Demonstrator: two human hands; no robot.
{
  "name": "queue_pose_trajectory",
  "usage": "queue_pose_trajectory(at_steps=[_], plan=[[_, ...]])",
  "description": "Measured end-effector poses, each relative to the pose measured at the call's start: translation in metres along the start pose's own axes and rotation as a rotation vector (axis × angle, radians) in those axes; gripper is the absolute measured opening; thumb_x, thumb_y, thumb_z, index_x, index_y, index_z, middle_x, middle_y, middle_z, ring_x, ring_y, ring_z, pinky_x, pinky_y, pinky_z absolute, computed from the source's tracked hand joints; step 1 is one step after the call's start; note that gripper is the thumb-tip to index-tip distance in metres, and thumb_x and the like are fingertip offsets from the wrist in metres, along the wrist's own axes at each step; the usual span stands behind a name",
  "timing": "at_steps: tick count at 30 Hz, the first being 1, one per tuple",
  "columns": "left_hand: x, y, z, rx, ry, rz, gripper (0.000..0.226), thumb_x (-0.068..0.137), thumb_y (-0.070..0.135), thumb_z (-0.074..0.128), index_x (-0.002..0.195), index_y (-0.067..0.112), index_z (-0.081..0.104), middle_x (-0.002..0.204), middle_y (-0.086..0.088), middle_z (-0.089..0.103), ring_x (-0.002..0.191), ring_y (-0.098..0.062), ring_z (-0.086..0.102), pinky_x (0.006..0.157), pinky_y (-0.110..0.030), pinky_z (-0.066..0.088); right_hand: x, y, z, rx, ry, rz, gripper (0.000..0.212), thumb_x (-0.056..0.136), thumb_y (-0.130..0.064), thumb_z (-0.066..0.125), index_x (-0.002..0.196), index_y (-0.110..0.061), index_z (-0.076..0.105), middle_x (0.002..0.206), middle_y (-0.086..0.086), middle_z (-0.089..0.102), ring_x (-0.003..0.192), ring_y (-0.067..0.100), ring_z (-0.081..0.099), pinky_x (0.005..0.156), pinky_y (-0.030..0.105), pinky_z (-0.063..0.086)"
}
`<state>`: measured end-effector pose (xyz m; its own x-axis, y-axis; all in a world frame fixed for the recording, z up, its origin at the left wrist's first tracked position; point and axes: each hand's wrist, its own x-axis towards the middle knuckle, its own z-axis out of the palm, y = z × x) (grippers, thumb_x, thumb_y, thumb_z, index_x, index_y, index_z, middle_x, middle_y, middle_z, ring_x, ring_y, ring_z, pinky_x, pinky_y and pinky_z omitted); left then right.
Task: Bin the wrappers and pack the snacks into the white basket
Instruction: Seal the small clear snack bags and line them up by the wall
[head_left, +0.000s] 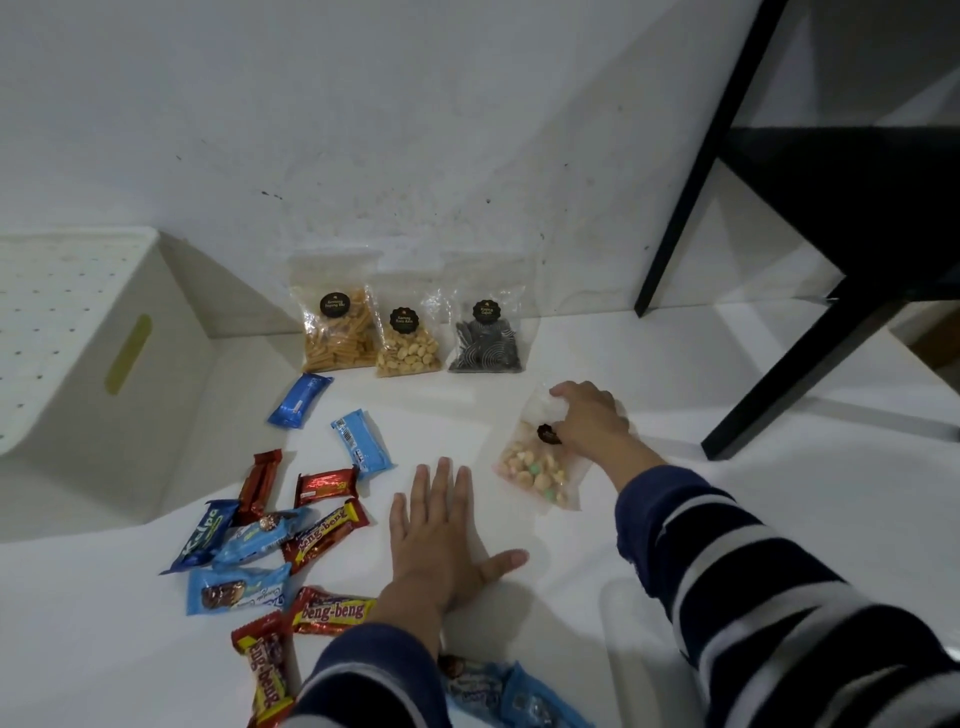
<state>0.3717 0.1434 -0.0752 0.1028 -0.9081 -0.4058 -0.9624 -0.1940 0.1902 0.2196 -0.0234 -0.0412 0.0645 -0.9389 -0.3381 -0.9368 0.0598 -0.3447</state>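
Blue wrappers (511, 696) nearest, beng-beng bars (332, 610) beside flat left hand (441, 540).

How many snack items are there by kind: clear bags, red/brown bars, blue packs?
Clear bags: 4, one gripped by the right hand
Red/brown bars: 5
Blue packs: 6, the bottom one partly hidden by a sleeve, possibly more
Total: 15

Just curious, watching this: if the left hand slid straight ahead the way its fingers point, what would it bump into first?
Probably the clear bag of dark chips leaning on the wall, or the peanut bag beside it. The left hand lies flat, fingers pointing up-frame over bare floor; depth is unclear.
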Motion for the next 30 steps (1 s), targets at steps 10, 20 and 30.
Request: queue_pose_trajectory(at_steps=[10,20,30], plan=[[-0.024,0.023,-0.024,-0.357,0.143,0.054,0.091,0.073,0.076,0.05,0.146,0.027,0.024,0.152,0.002,0.032,0.142,-0.02,0.027,0.115,-0.049,0.017,-0.075,0.012,-0.008,0.357,-0.022,-0.129,0.034,0.092,-0.001,0.043,0.105,-0.014,0.071,0.122,0.006,0.061,0.103,0.021,0.058,0.08,0.023,0.042],[-0.063,0.043,-0.017,-1.044,0.06,0.148,0.063,0.085,-0.007,0.062,0.139,0.018,0.04,0.099,-0.008,0.051,0.07,-0.003,0.055,0.056,-0.009,0.048,-0.13,0.015,-0.068,0.253,-0.029,-0.318,0.026,0.087,-0.003,0.062,0.111,-0.012,0.07,0.095,-0.001,0.061,0.077,0.007,0.054,0.061,0.009,0.039],[-0.07,0.047,-0.013,-1.01,0.123,0.157,0.056,0.087,-0.009,0.057,0.133,0.019,0.046,0.099,-0.008,0.054,0.075,-0.006,0.053,0.056,-0.005,0.047,-0.152,0.035,-0.071,0.068,0.07,-0.204,0.024,0.086,0.004,0.057,0.097,-0.008,0.076,0.107,0.007,0.072,0.1,0.022,0.066,0.089,0.031,0.054]])
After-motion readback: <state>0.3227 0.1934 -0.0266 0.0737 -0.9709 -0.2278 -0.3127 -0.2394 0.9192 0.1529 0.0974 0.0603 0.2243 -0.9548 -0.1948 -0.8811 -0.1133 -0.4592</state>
